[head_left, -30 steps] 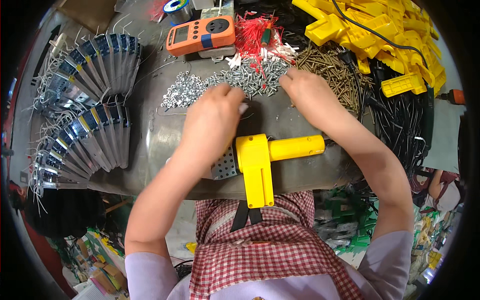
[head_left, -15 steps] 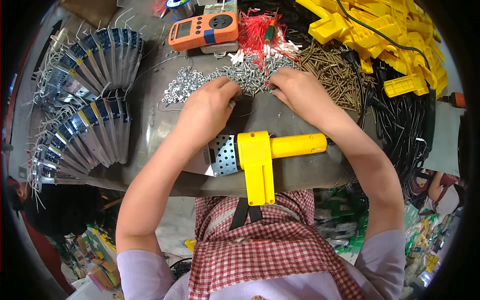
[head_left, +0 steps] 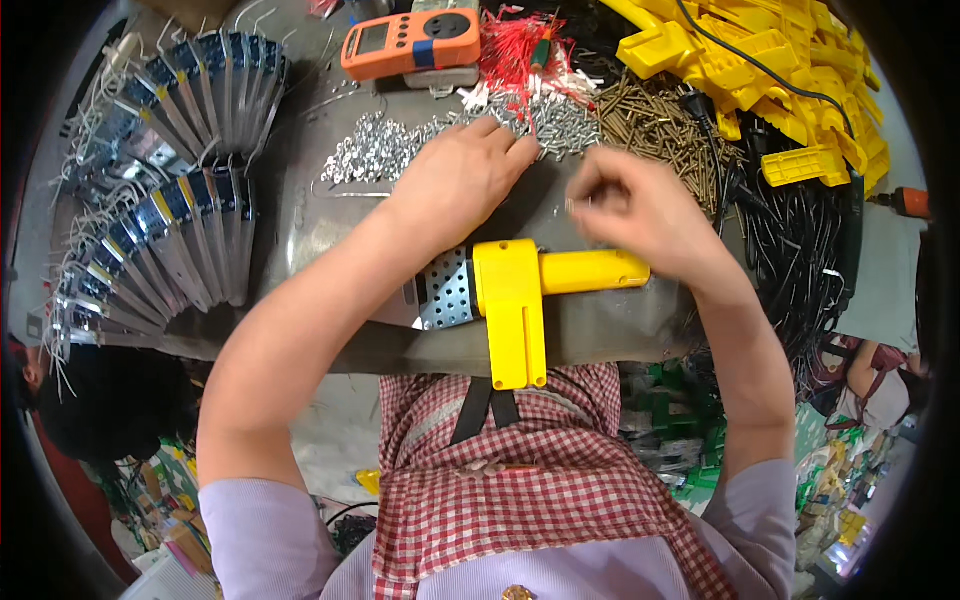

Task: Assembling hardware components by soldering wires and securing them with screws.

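Note:
My left hand (head_left: 465, 175) reaches over the pile of silver screws (head_left: 565, 125), its fingers bent together at the near edge of the heap. Whatever those fingertips pinch is hidden. Right of it, my right hand (head_left: 640, 205) is raised above the table with thumb and fingers curled together. A tiny pale bit shows at its fingertips, too small to name. Nearer me lies a yellow plastic tool housing (head_left: 510, 310) with a barrel-like handle pointing right. A perforated metal sleeve (head_left: 447, 290) sticks out of its left side, partly behind my left forearm.
Silver nuts (head_left: 365, 150) lie beside the screws, with brass-coloured screws (head_left: 650, 120) to their right. Yellow housings (head_left: 770, 60) and black cables (head_left: 800, 240) fill the right side. Fanned metal-and-board assemblies (head_left: 160, 240) stand left. An orange meter (head_left: 410, 45) and red wires (head_left: 515, 60) lie at the back.
My left hand has moved right and farther into the screws. My right hand has drawn back from the pile, toward the right and nearer me, with its fingers curled.

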### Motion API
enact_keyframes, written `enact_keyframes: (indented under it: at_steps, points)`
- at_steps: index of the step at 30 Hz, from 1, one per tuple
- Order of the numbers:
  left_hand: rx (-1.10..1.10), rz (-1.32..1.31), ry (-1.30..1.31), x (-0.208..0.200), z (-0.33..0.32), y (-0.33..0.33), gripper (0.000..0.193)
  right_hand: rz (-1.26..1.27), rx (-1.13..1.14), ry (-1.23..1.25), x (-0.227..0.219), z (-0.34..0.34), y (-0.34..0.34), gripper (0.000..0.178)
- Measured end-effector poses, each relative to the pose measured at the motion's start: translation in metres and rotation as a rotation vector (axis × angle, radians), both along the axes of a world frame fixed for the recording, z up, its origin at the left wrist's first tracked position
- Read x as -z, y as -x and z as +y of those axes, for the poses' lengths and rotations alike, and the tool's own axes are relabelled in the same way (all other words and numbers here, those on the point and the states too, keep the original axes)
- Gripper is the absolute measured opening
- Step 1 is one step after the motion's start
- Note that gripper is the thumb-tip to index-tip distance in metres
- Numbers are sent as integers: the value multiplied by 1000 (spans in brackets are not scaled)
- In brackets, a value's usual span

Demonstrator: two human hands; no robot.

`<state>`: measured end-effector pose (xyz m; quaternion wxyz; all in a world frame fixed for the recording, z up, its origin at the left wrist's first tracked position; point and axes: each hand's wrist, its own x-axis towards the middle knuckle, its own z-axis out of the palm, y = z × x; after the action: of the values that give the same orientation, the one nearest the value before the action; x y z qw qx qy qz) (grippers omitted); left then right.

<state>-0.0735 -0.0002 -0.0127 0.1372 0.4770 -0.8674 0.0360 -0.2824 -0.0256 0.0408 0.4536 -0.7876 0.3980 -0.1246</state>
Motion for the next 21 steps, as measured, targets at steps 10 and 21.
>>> enact_keyframes:
  at_steps: [10, 21]
  points:
    - [-25, 338, 139, -18, 21, -2, 31, 37, -298, -186, -11, 90, 13, 18]
    - [35, 711, -476, -37, 157, 8, 42, -90, -139, 343, 5, 46, -14, 12]
